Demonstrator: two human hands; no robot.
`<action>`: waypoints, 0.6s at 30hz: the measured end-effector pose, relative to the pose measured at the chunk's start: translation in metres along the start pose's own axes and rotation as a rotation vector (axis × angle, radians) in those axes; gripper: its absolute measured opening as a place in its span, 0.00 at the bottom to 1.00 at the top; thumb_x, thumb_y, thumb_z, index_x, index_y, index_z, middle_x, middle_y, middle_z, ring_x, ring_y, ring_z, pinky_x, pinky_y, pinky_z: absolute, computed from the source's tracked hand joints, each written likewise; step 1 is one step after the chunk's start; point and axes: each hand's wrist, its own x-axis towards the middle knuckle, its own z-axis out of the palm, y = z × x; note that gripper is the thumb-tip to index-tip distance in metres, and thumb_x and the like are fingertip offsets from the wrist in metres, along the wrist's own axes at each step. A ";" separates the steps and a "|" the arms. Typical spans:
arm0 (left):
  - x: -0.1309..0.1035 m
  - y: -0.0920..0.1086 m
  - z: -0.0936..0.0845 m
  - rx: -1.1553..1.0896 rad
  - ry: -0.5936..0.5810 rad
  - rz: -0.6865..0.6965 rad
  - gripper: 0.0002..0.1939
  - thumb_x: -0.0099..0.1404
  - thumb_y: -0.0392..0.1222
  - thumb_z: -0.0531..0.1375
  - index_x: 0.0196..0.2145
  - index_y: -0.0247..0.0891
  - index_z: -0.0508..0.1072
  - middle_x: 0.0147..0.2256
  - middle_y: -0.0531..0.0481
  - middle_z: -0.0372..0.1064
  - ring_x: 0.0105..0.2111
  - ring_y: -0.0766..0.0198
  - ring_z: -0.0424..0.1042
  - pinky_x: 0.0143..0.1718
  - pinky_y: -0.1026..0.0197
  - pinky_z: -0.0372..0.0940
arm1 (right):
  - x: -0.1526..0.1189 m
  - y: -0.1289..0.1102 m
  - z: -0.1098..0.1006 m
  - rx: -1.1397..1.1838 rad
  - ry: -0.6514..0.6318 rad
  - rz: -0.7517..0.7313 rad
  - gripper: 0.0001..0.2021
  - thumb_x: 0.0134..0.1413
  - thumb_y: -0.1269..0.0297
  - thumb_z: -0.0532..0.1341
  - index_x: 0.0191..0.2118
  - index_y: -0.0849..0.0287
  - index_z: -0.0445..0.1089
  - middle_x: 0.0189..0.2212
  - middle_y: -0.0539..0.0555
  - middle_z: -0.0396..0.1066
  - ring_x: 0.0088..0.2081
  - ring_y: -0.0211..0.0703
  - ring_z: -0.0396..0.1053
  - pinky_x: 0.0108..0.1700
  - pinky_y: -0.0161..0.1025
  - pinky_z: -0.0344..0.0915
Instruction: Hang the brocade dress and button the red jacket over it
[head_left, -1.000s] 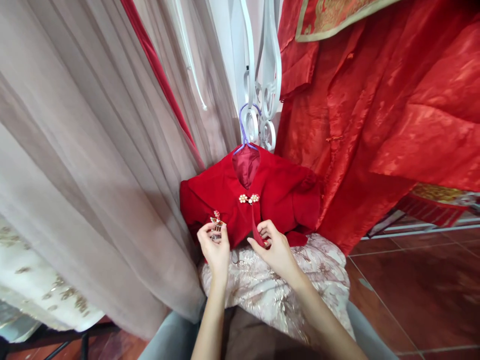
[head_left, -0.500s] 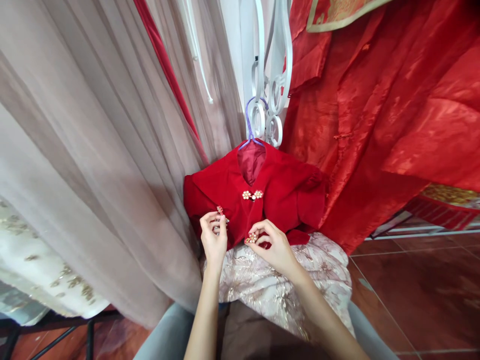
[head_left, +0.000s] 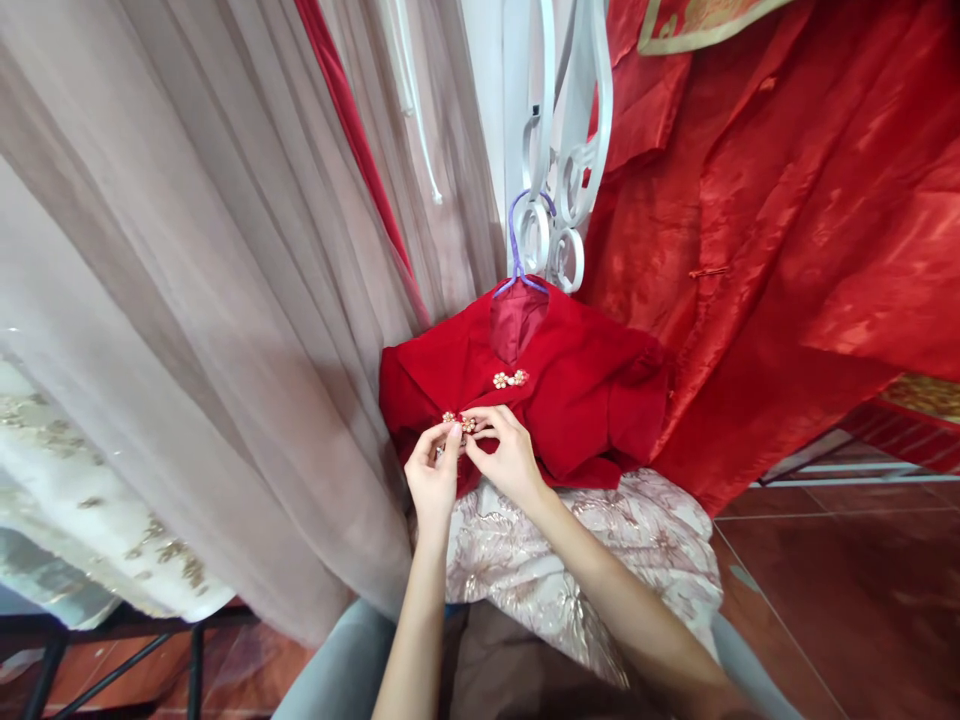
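A red velvet jacket [head_left: 592, 370] hangs on a purple hanger [head_left: 519, 285]. At its neck, a jewelled flower clasp [head_left: 510, 379] joins the two front edges. Lower on the jacket, my left hand [head_left: 433, 470] pinches one half of a second flower clasp [head_left: 450, 417]. My right hand [head_left: 510, 455] is closed on the other half, its pearly flower [head_left: 469, 425] showing at the fingertips. The two halves are brought together; whether they are hooked is hidden by my fingers.
Pale gold-patterned fabric [head_left: 555, 560] lies over my lap under the jacket. A sheer greyish curtain-like cloth [head_left: 247, 330] falls on the left. Red satin garments [head_left: 757, 260] hang on the right. A white scrolled metal stand [head_left: 568, 255] rises behind the hanger.
My right hand has moved left and up with its clasp half, meeting my left hand. The right front edge of the jacket is pulled leftward. The view has shifted slightly.
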 end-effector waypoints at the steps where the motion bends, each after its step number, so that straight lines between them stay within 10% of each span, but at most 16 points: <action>1: 0.000 0.000 -0.001 0.009 -0.007 0.007 0.15 0.54 0.48 0.66 0.34 0.35 0.75 0.34 0.47 0.74 0.36 0.63 0.73 0.41 0.61 0.69 | -0.001 0.000 0.000 0.028 -0.002 0.002 0.12 0.50 0.73 0.59 0.42 0.57 0.70 0.39 0.53 0.66 0.37 0.37 0.71 0.40 0.36 0.75; 18: -0.002 0.000 -0.003 -0.047 -0.036 -0.076 0.16 0.52 0.47 0.67 0.36 0.34 0.77 0.35 0.46 0.76 0.36 0.61 0.74 0.41 0.60 0.70 | -0.004 0.003 -0.002 0.040 0.032 0.002 0.07 0.56 0.68 0.58 0.39 0.57 0.71 0.36 0.53 0.69 0.36 0.37 0.71 0.40 0.35 0.74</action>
